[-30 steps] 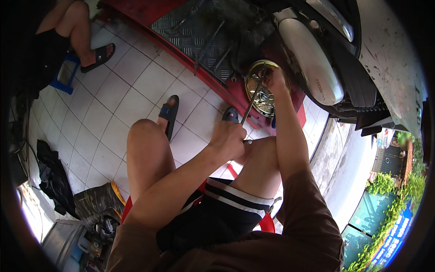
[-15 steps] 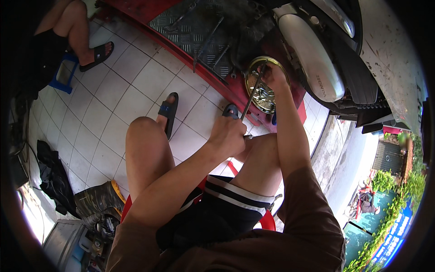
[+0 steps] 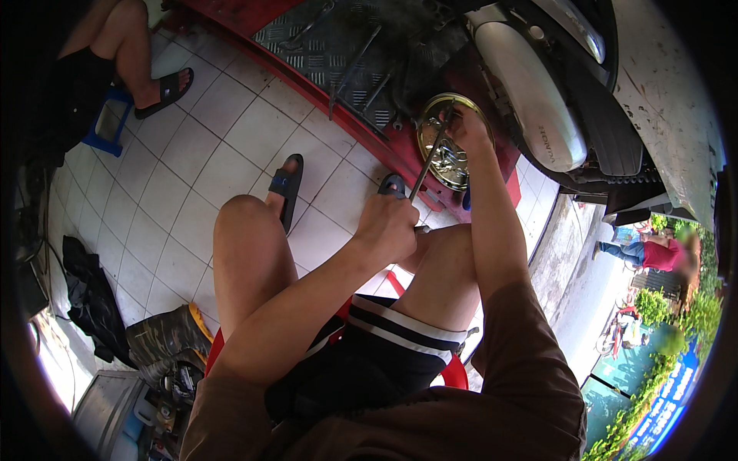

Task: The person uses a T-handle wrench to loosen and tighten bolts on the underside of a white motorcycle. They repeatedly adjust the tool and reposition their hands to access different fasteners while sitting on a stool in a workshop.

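My left hand [image 3: 390, 228] is closed round the near end of a long thin metal rod [image 3: 428, 164], close above my right knee. A short metal end shows beside the fist; the handle's shape is hidden in it. From there the rod slants up and away over a round gold-coloured tray [image 3: 425, 142]. At its far end my right hand [image 3: 469, 129] has its fingers bent in and pressed at the tip. Whether a small part is also between those fingers is hidden. Small shiny metal parts [image 3: 448, 163] lie in the tray.
The tray stands on a red lift platform [image 3: 307, 94] with a ribbed dark plate, where several wrenches [image 3: 355, 67] lie. A motorbike's silver exhaust [image 3: 526, 96] looms at the right. At the far left sits another person [image 3: 131, 58] near a blue stool [image 3: 110, 123]. Beyond, someone in red [image 3: 663, 255] is outside.
A person in a red top has come into view outside at the right. My hands and the rod hold nearly the same place, with only a slight shift.
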Demonstrator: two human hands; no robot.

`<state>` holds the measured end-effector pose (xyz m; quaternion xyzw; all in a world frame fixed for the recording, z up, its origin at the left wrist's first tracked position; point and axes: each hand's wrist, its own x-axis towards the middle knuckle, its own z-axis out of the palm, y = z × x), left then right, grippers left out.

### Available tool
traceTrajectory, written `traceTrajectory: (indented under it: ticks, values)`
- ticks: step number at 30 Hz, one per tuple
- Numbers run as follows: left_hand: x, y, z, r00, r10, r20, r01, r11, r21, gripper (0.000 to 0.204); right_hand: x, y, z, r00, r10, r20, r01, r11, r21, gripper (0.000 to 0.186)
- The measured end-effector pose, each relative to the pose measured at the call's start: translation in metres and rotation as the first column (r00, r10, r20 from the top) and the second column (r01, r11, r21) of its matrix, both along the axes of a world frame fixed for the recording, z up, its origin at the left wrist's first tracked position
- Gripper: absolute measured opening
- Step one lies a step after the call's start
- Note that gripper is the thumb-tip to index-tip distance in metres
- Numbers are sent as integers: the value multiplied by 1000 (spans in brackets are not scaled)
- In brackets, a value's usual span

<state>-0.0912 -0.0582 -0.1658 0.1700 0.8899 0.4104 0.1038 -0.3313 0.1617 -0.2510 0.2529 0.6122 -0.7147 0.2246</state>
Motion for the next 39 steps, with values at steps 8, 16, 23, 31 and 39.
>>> traceTrajectory:
  ticks: [8, 16, 23, 31, 39]
  values:
    - [0, 0, 1, 999, -16, 30, 17, 1000, -18, 12, -6, 6, -8, 1000, -6, 12, 6, 1000, 13, 19]
    - [1, 0, 0, 1000, 6, 4, -6, 1000, 4, 9, -3, 2, -5, 1000, -12, -6, 12, 1000, -14, 19]
    - [0, 0, 2, 999, -10, 30, 10, 1000, -7, 6, -4, 4, -5, 1000, 24, 7, -24, 1000, -18, 18]
    - [-1, -1, 5, 999, -24, 32, 25, 999, -31, 6, -2, 2, -2, 995, -59, 75, 66, 994, -91, 17]
    - [-1, 2, -2, 997, -49, 58, 54, 996, -77, 5, 0, 1, -3, 996, -17, 93, 30, 989, -143, 21]
